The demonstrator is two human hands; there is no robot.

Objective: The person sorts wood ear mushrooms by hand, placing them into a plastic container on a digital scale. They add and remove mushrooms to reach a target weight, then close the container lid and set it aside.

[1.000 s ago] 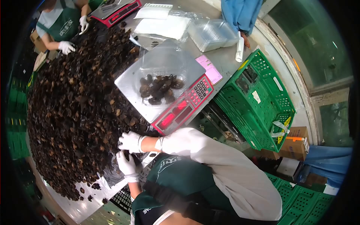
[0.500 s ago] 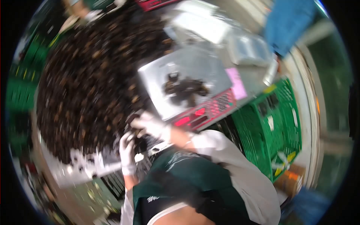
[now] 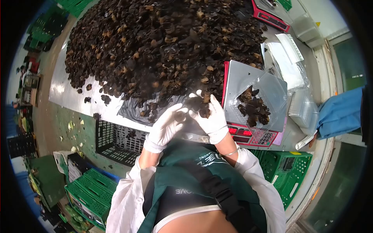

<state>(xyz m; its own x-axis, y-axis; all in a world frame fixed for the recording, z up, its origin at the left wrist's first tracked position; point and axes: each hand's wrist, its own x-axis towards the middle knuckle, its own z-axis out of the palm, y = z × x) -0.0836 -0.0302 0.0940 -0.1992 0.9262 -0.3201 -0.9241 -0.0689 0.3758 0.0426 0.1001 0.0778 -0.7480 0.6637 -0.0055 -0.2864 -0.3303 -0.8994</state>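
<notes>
My left hand, in a white glove, is closed with thumb and fingers around a small brownish piece that looks like a wood ear mushroom. Just beside it, my right hand, also gloved, has its fingers curled round dark wood ear mushrooms. Both hands are over the front edge of the table, before a large heap of wood ear mushrooms. To the right stands a scale with a red front and lit digits. A clear plastic tray on its plate holds several mushrooms.
Clear plastic trays and white sheets lie right of the scale. A second scale stands at the back right. Below the table are a black crate and a green crate. More green crates stand lower left.
The view has turned and become sharper. My hands, earlier blurred and closer together at the heap's edge, are now slightly apart. The mushrooms on the scale remain there.
</notes>
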